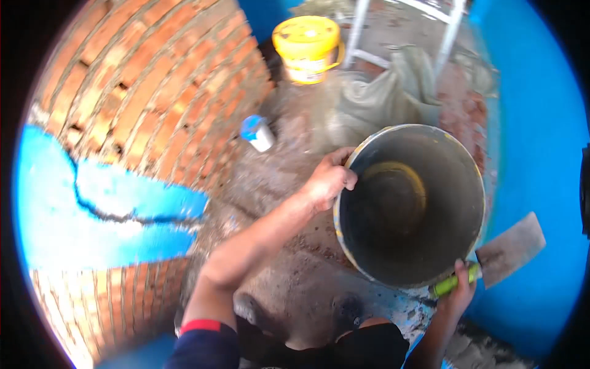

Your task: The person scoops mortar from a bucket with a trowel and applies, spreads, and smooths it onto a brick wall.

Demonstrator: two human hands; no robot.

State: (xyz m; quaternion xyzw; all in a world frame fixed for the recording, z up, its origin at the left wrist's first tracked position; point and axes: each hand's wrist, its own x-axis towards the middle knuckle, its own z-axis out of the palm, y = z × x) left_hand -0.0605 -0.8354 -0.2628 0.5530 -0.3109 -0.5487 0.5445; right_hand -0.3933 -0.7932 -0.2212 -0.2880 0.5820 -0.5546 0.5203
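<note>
Left fingers (350, 179) clamp the bucket (452, 206) by its rim; right fingers (460, 269) grip a trowel (509, 251), apparently alongside.

We look down at a dirty brown floor (307, 277) between a brightly lit, blue-banded brick wall (147, 92) at left and a blue wall (531, 147) at right.

A: Landmark item, bucket (439, 206). Entries to its left?
B: Left hand (330, 182), at its left rim. Small container (258, 133), on the floor (287, 123), left and beyond. Brick wall (132, 92), farther left.
A: Entries beyond it?
B: Sack (393, 92), just beyond. Frame (453, 29), farther beyond. Lidded tub (306, 46), farther beyond, to the left.
A: Entries to its right?
B: Right-hand wall (538, 154), along that side. Trowel (512, 249): handle in the right hand (461, 294), at the bucket's near right rim; blade extending right of the bucket.
</note>
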